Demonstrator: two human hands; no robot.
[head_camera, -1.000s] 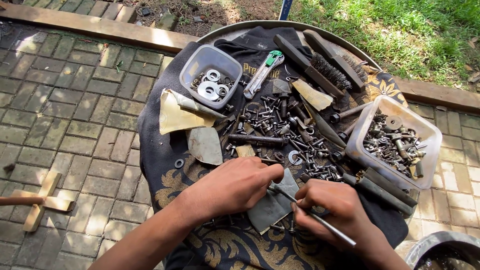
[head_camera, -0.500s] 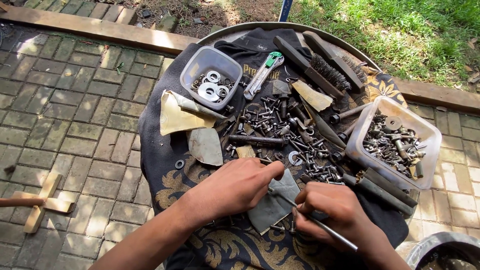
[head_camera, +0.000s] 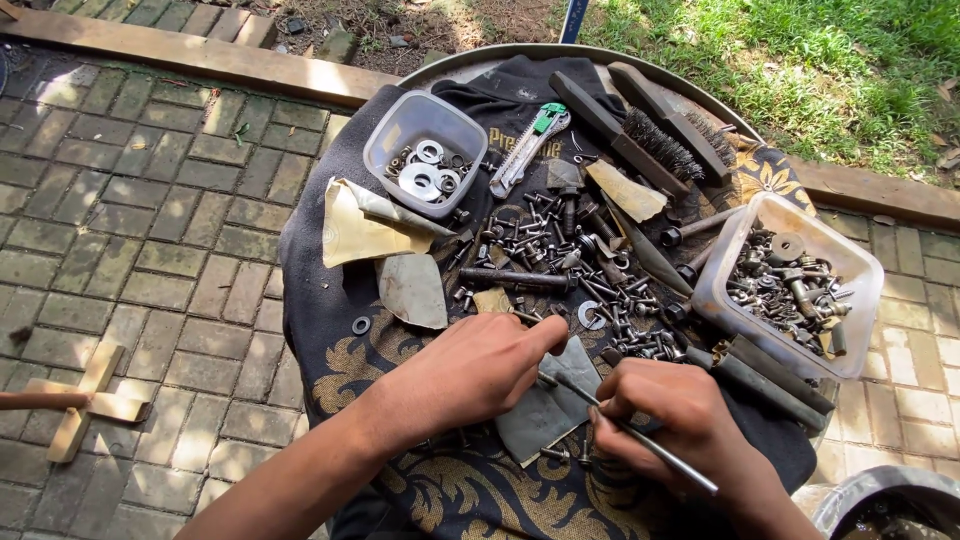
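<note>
From the head camera I am looking down on a round desk (head_camera: 330, 300) draped in a dark patterned cloth, and my left hand (head_camera: 470, 372) is curling over a grey scrap of sandpaper (head_camera: 545, 412), its thumb and forefinger pinching toward the tip of a thin metal rod (head_camera: 630, 432). My right hand (head_camera: 680, 420) is closing around that rod, gripping it like a pen so that it is slanting down toward the lower right, with its near tip lying over the sandpaper, between the two hands. I am judging that the step in hand is working the rod's tip against the sandpaper, or fitting something small onto it; a steady hold from the right hand and a fine pinch from the left seem to be what it is calling for. Beyond the hands a heap of bolts and nuts (head_camera: 570, 265) is lying loose; a clear tub of washers (head_camera: 425, 150) is standing at the upper left, a second tub of mixed hardware (head_camera: 790, 285) at the right, with a green utility knife (head_camera: 530, 145) and a wire brush (head_camera: 640, 135) near the far rim. I am not making out whether the left fingertips are holding a small part, since they are covering the rod's tip. A pot at the lower right is being cut off by the frame.
</note>
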